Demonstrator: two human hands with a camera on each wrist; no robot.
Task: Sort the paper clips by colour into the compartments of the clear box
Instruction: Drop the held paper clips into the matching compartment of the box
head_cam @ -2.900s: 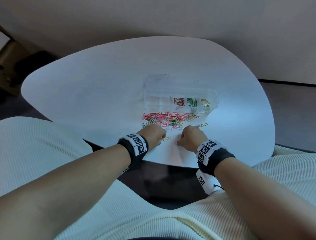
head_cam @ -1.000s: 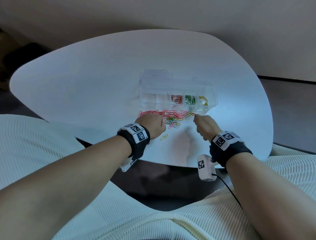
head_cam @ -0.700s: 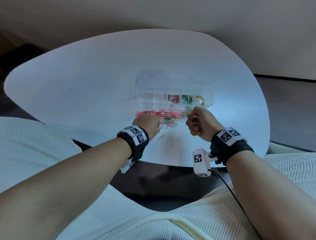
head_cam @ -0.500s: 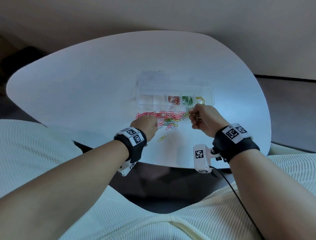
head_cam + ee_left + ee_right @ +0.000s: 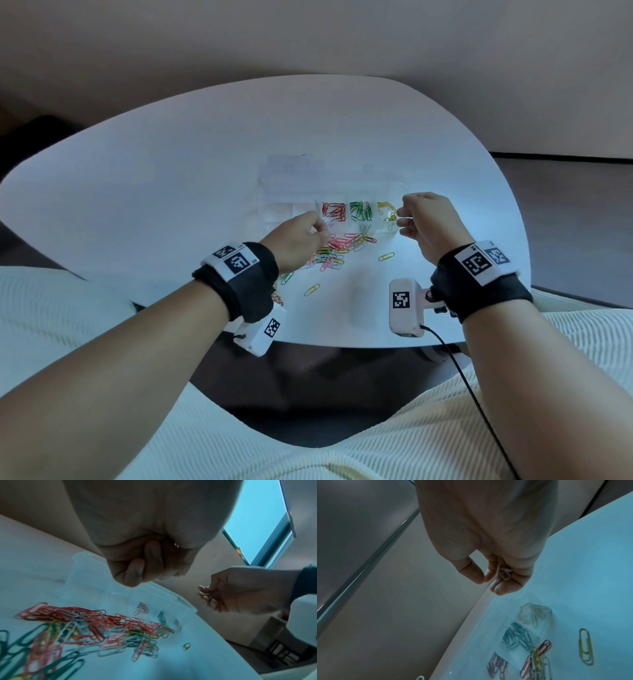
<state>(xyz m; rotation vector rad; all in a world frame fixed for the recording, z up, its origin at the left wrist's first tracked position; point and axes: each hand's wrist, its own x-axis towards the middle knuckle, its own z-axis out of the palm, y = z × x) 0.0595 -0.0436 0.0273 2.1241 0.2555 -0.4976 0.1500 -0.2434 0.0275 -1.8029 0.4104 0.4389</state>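
Sorting paper clips on the white table [image 5: 171, 192]

The clear box [image 5: 291, 192] holds red, green and yellow clips in 3 separate compartments; the mixed pile [image 5: 337, 248] lies just in front. The left hand [image 5: 297, 240] is above the pile, fingers curled, contents not visible. The right hand [image 5: 428, 222], near the yellow compartment, pinches a pale clip [image 5: 504, 574].
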